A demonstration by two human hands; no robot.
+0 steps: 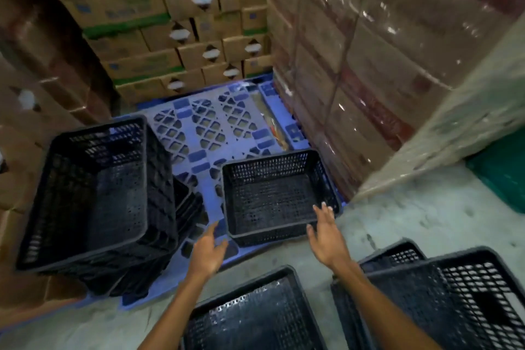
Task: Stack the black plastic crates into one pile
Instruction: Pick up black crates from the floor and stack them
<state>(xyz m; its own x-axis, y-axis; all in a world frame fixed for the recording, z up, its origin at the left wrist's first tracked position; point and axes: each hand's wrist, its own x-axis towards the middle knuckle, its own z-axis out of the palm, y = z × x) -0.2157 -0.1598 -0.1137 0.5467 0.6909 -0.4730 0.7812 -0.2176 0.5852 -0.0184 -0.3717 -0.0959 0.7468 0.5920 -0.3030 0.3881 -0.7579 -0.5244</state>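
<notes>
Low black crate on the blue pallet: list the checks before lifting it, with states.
1. Low black perforated plastic crate empty: ok.
2. Left hand and right hand free: ok, both open.
3. Grip on its rim: not ok, no fingers curled round it.
4. Top of tall black crate pile empty: ok.
5. Pile square: not ok, lower crates skewed.
6. Blue plastic pallet bare between them: ok.

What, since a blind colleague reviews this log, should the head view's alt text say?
The left hand and right hand, both open, reach toward a lone black crate on a blue pallet. A tall pile of black crates stands to its left, and more crates lie on the floor nearer. Cardboard boxes and a plastic-wrapped load rise behind.
</notes>
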